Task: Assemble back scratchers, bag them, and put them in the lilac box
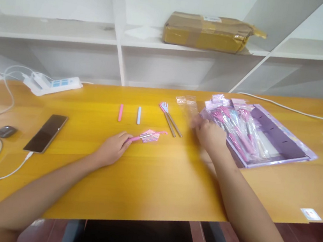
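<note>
My left hand (114, 147) is closed around the pink handle of a back scratcher (147, 135) with a thin metal rod. A small pink printed card (151, 137) lies behind its rod. My right hand (211, 135), smeared a little by motion, has its fingertips at the lower end of a clear plastic bag (188, 104) and seems to pinch it. Between the hands, two claw-shaped heads on metal rods (173, 123), one pink and one blue, lie side by side. A pink tube (120, 113) and a light blue tube (139, 115) rest to their left.
A purple box (283, 132) at the right holds several bagged pink and blue scratchers (245, 133). On the left are a phone (46, 133) with a charging cable, a black earbud case (6, 131) and a power strip (54, 85). A taped carton (207, 32) sits on the shelf.
</note>
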`<action>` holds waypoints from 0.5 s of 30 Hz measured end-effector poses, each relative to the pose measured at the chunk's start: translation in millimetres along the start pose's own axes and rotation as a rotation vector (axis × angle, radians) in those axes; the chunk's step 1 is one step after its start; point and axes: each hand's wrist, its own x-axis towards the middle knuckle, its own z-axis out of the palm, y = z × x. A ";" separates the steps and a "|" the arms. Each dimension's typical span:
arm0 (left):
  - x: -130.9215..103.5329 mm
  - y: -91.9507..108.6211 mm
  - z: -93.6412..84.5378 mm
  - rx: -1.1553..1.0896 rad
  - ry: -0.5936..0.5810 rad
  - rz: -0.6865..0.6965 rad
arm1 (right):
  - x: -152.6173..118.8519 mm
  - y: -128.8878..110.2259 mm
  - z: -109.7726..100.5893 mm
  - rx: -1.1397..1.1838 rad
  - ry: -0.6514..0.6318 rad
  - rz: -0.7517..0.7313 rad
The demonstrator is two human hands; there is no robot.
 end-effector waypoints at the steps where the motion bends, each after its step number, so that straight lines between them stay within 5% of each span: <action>1: 0.1 -0.6 0.6 -0.001 0.002 0.003 | 0.8 1.5 0.9 -0.005 -0.002 -0.005; 6: -0.1 -2.7 2.0 -0.038 0.019 -0.002 | 2.2 4.2 -2.6 0.028 0.060 0.000; 10: -0.8 -1.6 0.4 -0.179 0.119 0.002 | -1.6 -1.6 -11.4 0.160 0.328 -0.059; 15: -5.4 9.9 6.4 -0.468 0.134 -0.019 | -42.3 -38.0 -19.1 0.433 0.657 -0.458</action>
